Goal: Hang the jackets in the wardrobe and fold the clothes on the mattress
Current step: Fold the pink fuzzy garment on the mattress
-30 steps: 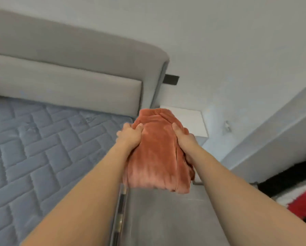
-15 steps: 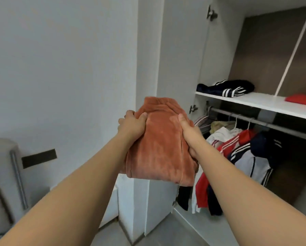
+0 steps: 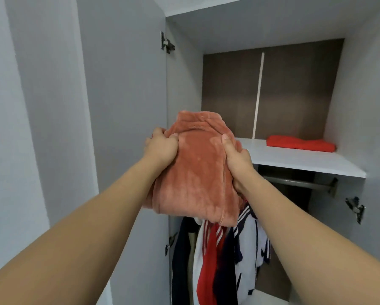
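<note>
Nearest the camera, two bare forearms reach forward and up. The left hand (image 3: 161, 147) grips the left edge of a folded orange fleece garment (image 3: 195, 172), fingers curled under and thumb pressed on top; the right hand (image 3: 235, 157) grips the right edge the same way. Between them the garment is held up in the air, a thick bundle with its lower edge hanging loose, in front of the open wardrobe and not touching any shelf.

Just below and behind the bundle, jackets (image 3: 219, 256) in navy, white and red hang in a row from the rail (image 3: 299, 183); by the look of it the hanging part of the task is largely done. To the left stands the open wardrobe door (image 3: 123, 106) with its hinge (image 3: 167, 44).

Further in, the white shelf (image 3: 305, 160) above the rail carries one folded red garment (image 3: 301, 143) toward the back right, with bare board in front of and to the left of it.

The step in hand appears to be putting away a folded piece. The next move probably calls for lifting the bundle clear of the shelf's front edge, sliding it in level beside the red one, and letting go with both hands together so the folds stay put
</note>
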